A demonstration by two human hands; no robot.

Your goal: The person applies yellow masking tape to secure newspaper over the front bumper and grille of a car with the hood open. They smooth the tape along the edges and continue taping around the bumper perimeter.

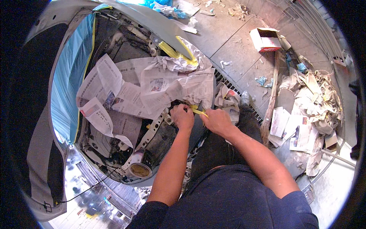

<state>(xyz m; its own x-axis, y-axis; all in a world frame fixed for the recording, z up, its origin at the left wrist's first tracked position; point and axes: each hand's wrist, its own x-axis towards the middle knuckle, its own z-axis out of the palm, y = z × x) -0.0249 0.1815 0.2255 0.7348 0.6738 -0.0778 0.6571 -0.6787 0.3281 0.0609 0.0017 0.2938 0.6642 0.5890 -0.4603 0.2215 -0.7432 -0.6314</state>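
A short strip of yellow masking tape [199,112] runs between my two hands at the edge of the car's open engine bay. My left hand [182,116] pinches its left end, beside the newspaper. The other end is gripped in the curled fingers of my right hand [217,121]. Crumpled newspaper sheets [164,82] spread over the engine bay and its front edge, just beyond my hands. More yellow tape [177,53] fastens paper along the far fender.
Blue plastic film [72,80] lines the raised hood at left. A round headlight [140,170] sits in the near corner. On the floor at right are a straw broom [271,95], an open cardboard box [265,39] and a heap of used paper [310,99]. A drain grate [228,81] crosses the floor.
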